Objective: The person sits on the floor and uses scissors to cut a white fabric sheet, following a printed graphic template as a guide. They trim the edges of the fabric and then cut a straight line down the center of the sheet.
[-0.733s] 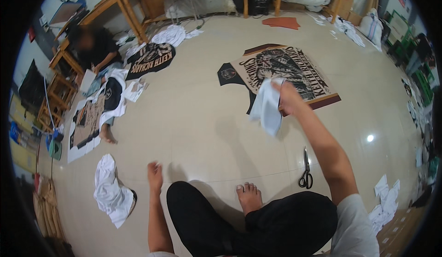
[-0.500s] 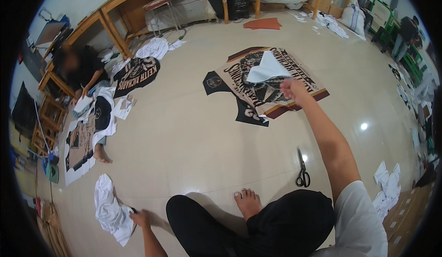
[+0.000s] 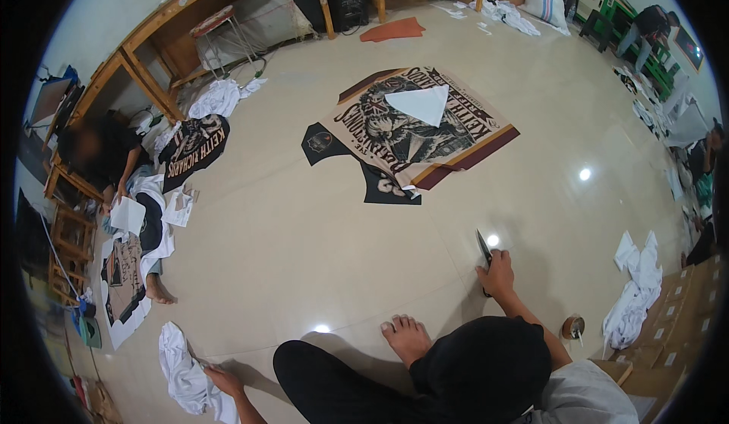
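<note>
My right hand (image 3: 497,273) is closed over the handles of the scissors (image 3: 484,246) on the floor, their dark blades pointing away from me. At the lower left, my left hand (image 3: 224,381) grips the edge of a crumpled white cloth (image 3: 182,374); its fingertips are partly hidden against the fabric. Farther ahead lies a beige printed fabric panel (image 3: 471,131) with a maroon and yellow border. Resting on it is a white triangular piece (image 3: 421,105). Black cut pieces (image 3: 326,144) adjoin the panel's left side.
At the left a co-worker (image 3: 106,154) sits among white and printed fabric. Wooden benches (image 3: 125,48) line the back left. On the right are a small round container (image 3: 573,327), white scraps (image 3: 636,291) and cardboard boxes (image 3: 683,310). Another person (image 3: 649,29) bends over at the far right.
My right hand has let go of the white piece on the printed panel, drawn back toward me and closed on the scissors. My left hand stays at the white cloth.
</note>
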A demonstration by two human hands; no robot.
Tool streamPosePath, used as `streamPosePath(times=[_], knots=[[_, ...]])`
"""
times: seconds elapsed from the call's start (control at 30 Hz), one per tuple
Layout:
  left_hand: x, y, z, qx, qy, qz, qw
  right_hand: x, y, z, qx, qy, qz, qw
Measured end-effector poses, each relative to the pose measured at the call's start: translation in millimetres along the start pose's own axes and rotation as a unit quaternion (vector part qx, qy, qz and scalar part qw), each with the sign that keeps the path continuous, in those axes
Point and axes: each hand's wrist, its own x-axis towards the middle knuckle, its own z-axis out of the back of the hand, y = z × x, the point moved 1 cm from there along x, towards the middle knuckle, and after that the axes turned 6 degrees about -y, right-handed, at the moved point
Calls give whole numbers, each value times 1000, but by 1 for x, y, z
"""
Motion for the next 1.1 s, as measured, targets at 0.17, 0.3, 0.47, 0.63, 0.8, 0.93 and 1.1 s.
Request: streamPosePath(times=[0.17,0.3,0.47,0.63,0.8,0.93,1.1], knots=[[38,-87,-38,-120,-22,-41,992,-25,-48,12,-3,14,-20,1000],[37,-194,-90,-219,-3,-68,973,-27,-66,16,-28,5,-79,996],[-50,-344,-140,-213,192,-151,946,-33,-42,13,-25,-57,2,998],[-193,-459,-98,-381,383,-71,838,-57,37,-25,348,244,-64,903],[-270,-495,-48,-518,599,58,608,-87,128,-72,473,356,1,806],[-240,-458,-50,-378,569,-213,699,-78,161,-66,602,387,-170,677],[-210,-390,-55,-128,487,-426,751,-23,170,7,727,368,-233,530]])
